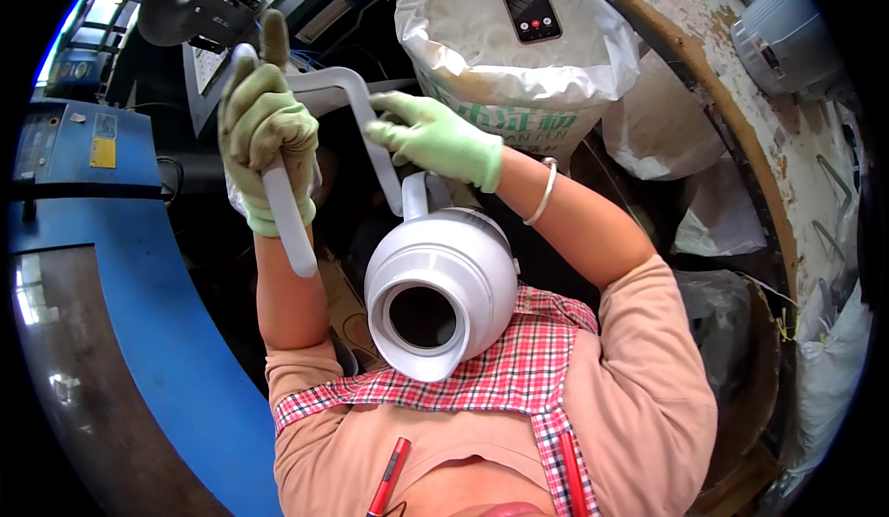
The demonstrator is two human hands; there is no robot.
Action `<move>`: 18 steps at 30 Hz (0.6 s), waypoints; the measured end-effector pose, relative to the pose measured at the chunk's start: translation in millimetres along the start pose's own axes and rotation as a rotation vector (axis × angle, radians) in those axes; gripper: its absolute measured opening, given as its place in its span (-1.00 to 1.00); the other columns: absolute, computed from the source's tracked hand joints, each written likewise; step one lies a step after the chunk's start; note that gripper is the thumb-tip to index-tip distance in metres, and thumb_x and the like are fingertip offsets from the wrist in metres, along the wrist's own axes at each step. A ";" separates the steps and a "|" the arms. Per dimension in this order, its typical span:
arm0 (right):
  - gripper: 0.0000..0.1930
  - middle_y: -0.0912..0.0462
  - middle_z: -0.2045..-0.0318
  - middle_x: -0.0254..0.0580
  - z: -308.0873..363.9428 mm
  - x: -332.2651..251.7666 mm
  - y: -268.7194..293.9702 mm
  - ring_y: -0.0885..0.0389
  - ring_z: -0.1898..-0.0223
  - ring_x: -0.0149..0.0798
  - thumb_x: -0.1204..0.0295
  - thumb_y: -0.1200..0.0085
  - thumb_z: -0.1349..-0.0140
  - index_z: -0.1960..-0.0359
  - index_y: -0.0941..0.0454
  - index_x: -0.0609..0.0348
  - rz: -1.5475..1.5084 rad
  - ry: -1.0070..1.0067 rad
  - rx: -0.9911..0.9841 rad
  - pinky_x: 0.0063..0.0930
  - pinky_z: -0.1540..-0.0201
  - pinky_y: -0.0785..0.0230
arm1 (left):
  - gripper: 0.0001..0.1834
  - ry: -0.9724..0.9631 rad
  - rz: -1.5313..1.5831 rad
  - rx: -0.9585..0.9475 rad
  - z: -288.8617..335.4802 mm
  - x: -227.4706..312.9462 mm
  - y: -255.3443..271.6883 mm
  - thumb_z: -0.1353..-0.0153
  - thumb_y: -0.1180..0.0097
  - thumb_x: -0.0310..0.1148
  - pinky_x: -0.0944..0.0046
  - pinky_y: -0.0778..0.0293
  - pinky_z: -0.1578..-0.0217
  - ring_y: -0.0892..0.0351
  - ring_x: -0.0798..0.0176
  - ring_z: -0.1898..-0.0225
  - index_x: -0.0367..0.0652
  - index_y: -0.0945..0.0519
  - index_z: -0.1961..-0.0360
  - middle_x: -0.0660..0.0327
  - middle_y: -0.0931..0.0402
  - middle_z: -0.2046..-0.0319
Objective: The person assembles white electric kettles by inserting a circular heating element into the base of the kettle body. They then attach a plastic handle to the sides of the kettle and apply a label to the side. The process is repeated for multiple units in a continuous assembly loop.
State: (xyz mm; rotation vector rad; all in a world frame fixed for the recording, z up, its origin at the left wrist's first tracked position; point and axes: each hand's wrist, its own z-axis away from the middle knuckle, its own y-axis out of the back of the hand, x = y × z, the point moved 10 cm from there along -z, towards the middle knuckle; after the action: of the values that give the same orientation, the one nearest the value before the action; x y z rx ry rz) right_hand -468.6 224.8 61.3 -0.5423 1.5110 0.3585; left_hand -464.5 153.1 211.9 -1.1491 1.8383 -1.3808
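Observation:
My left hand [270,137], in a pale green glove with dirty fingertips, is closed around grey handle-shaped plastic pieces. One long strip [289,219] sticks out below the fist, and one finger points up. A bent grey plastic handle [356,93] runs from that hand toward the right. My right hand [433,137], also gloved, has its fingertips at the bent handle's edge, apparently pinching it. Below the hands, against the apron, rests a pale grey jug body [482,285]. Its round dark mouth and spout face up toward me, and a small handle [414,198] rises at its far side.
A white sack [519,81] full of translucent rings stands ahead, with a phone [528,4] on top. Blue machinery [79,151] lines the left side. A worn bench [741,81] curves along the right, with another grey jug body [787,40] on it. A black lamp-like head [181,3] hangs at upper left.

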 end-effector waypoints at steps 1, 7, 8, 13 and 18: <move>-0.28 -0.68 0.20 0.06 -7.5 -13.8 2.3 -0.66 0.04 -0.14 0.21 -0.22 -0.31 -0.36 -0.24 0.43 0.198 0.098 0.034 -0.34 -0.08 -0.46 | -0.48 0.058 -0.010 -0.007 -2.4 -3.5 -5.5 -0.57 0.28 -0.36 0.48 -0.14 0.80 -0.25 0.51 0.81 -0.60 -0.12 -0.36 0.31 -0.31 0.66; -0.30 -0.62 0.17 0.05 -45.5 -44.8 18.0 -0.66 0.16 -0.13 0.06 -0.23 -0.30 -0.27 -0.29 0.34 0.764 0.034 0.369 -0.25 0.01 -0.53 | -0.46 -0.039 0.266 -0.228 -12.3 27.4 -23.6 -0.54 0.31 -0.39 0.48 -0.11 0.83 -0.24 0.49 0.85 -0.66 -0.06 -0.35 0.28 -0.31 0.69; -0.41 -0.63 0.28 -0.04 -43.6 -38.7 19.2 -0.64 0.30 -0.24 0.13 -0.16 -0.37 -0.23 -0.31 0.31 0.484 0.002 0.318 -0.36 0.17 -0.54 | -0.45 -0.013 0.232 -0.270 -8.7 27.2 -24.4 -0.54 0.31 -0.39 0.48 -0.11 0.83 -0.25 0.49 0.85 -0.66 -0.05 -0.36 0.28 -0.32 0.69; -0.65 -0.53 0.56 -0.28 27.9 -31.2 52.9 -0.35 0.71 -0.54 0.36 -0.04 -0.42 -0.18 -0.43 0.19 -0.428 -0.077 0.187 -0.63 0.70 -0.13 | -0.44 -0.019 -0.285 0.210 28.7 10.0 31.9 -0.51 0.18 -0.34 0.55 -0.18 0.75 -0.45 0.51 0.66 -0.47 -0.13 -0.40 0.21 -0.49 0.37; -0.46 -0.55 0.46 -0.18 121.5 27.1 47.7 -0.32 0.70 -0.54 0.44 -0.05 -0.41 -0.34 -0.21 0.41 -0.823 -0.367 0.293 -0.69 0.68 -0.14 | -0.59 0.077 -0.926 0.931 118.8 -44.0 95.0 -0.34 -0.12 -0.29 0.21 -0.49 0.02 -0.57 0.20 0.07 -0.29 -0.48 -0.13 0.01 -0.55 0.07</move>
State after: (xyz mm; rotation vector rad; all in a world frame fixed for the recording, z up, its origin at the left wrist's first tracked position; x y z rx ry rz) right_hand -391.4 327.7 26.2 -0.7611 0.8626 -0.3824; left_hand -373.5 146.1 82.6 -1.4108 0.4160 -2.4011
